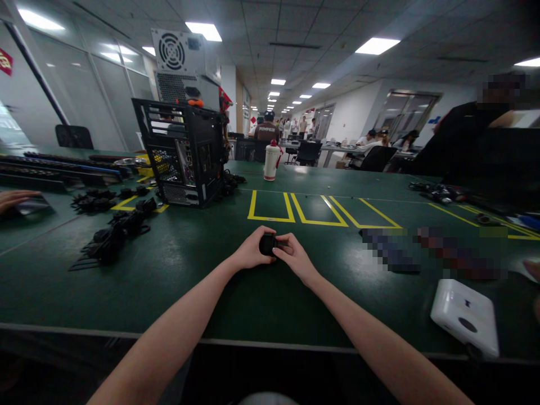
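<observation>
Between both my hands, over the middle of the green table (295, 315), is a small dark rounded object (267, 245); its exact kind does not show. The fingers of my left hand (250, 248) curve around its left side and top. My right hand (294, 256) pinches its right edge with thumb and fingers. Part of the object is hidden behind the fingers. Just beyond my hands, yellow tape outlines (270, 219) mark the tabletop.
A black computer case (198, 152) stands at the back left, with metal power supply units (185, 62) stacked on it. Black cable bundles (113, 236) lie nearby. A white cup (271, 162) stands behind. A white device (466, 318) sits right. Another person's hand (17, 198) is far left.
</observation>
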Demonstrator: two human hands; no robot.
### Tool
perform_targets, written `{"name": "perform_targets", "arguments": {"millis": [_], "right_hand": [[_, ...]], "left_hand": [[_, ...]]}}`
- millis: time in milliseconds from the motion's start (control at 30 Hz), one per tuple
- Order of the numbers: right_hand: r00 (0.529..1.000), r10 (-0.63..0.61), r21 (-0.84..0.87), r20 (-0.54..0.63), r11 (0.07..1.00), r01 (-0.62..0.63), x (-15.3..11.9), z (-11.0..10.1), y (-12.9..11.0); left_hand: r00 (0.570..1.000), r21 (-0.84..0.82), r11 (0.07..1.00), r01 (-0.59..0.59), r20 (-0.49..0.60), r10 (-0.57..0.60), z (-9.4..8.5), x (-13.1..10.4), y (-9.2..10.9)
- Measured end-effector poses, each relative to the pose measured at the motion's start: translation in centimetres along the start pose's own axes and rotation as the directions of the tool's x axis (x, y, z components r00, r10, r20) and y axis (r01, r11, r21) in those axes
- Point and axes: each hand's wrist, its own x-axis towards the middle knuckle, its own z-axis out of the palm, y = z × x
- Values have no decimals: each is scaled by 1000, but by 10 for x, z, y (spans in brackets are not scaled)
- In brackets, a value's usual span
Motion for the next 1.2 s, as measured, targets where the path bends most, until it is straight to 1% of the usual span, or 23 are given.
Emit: {"name": "perform_targets", "arguments": {"millis": [133, 200, 300, 400, 567, 767, 867, 1000, 1100, 1200], "right_hand": [[999, -24, -11, -29, 1000, 24, 2, 1, 2], [999, -15, -9, -40, 1000, 15, 3, 1, 2], [997, 51, -5, -50, 999, -51, 3, 0, 1], [994, 103, 1, -26, 995, -103, 2, 0, -1], [999, 49, -2, -23, 999, -50, -1, 1, -4], [998, 41, -18, -37, 999, -42, 0, 0, -6], [999, 33, -9, -40, 999, -33, 1, -1, -4], [998, 56, 1, -17, 998, -56, 3, -1, -2], [1000, 26, 17, -5, 1000, -26, 2, -1, -2], [1000, -7, 8, -22, 1000, 7, 0, 0, -3]], "left_hand": [[1000, 18, 1000, -9, -6, 10, 0, 1, -1], [1000, 18, 1000, -14, 0, 14, 0, 1, -1], [1000, 10, 1000, -8, 5, 8, 0, 0, -2], [1000, 5, 1000, -1, 7, 1, 1, 0, -2], [1000, 5, 1000, 3, 5, -3, 0, 0, 0], [999, 5, 999, 39, 15, -39, -1, 0, 5], [1000, 3, 1000, 26, 11, -26, -1, 0, 5], [1000, 6, 1000, 3, -2, -3, 1, 0, 3], [1000, 7, 1000, 5, 4, -5, 1, 1, 2], [1000, 17, 1000, 4, 11, -5, 1, 1, 2]]}}
